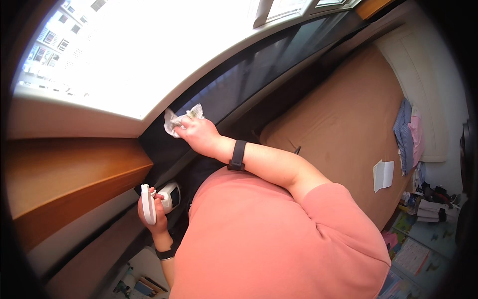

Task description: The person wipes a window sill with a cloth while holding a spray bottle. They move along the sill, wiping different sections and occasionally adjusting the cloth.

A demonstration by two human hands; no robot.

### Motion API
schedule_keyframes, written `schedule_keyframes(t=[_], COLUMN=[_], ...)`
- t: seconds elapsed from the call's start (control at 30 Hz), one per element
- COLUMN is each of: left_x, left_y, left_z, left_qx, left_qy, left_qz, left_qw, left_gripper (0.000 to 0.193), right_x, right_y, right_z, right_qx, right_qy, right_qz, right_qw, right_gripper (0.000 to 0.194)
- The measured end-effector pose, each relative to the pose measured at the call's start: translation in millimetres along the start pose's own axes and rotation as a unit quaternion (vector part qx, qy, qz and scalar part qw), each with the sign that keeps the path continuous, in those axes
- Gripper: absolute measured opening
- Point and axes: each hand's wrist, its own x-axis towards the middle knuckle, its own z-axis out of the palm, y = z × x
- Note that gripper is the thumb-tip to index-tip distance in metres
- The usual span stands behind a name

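Note:
My right hand, with a black band on its wrist, presses a crumpled whitish cloth against the dark glossy sill surface below the window. Lower left, my left hand grips a white spray bottle by its trigger head. The bottle's body points towards the right and bears a dark label. Part of the left palm is hidden behind the white head.
A bright window fills the upper left, above a wooden ledge. To the right lies a bed with a brown sheet, bearing folded clothes and an open paper booklet. Papers and other items lie at the lower right.

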Motion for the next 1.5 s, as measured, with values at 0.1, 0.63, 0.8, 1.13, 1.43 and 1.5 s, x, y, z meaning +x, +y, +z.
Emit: schedule_keyframes(t=[0.1,0.63,0.8,1.13,1.43,1.5], left_x=[-2,3,3,-7,-8,-7], left_y=[-2,8,13,-7,-9,-11], left_z=[0,1,0,1,1,0], left_qx=[-0.035,-0.001,0.000,-0.027,-0.024,-0.014], left_qy=[0.016,0.008,0.000,0.047,0.041,0.043], left_qz=[-0.014,-0.018,-0.011,-0.057,-0.025,-0.017], left_qw=[0.999,1.000,1.000,0.997,0.999,0.999], left_gripper=[0.032,0.032,0.033,0.032,0.036,0.036], right_x=[-4,42,31,24,54,59], right_y=[60,17,105,161,56,89], right_z=[-18,20,-39,-64,17,4], right_qx=[-0.104,-0.034,-0.031,-0.175,0.177,0.176], right_qy=[0.041,-0.056,0.039,0.026,0.163,0.203], right_qz=[0.070,0.012,0.150,0.314,0.135,0.244], right_qw=[0.991,0.998,0.987,0.933,0.961,0.932], right_gripper=[0.014,0.017,0.022,0.023,0.008,0.010])
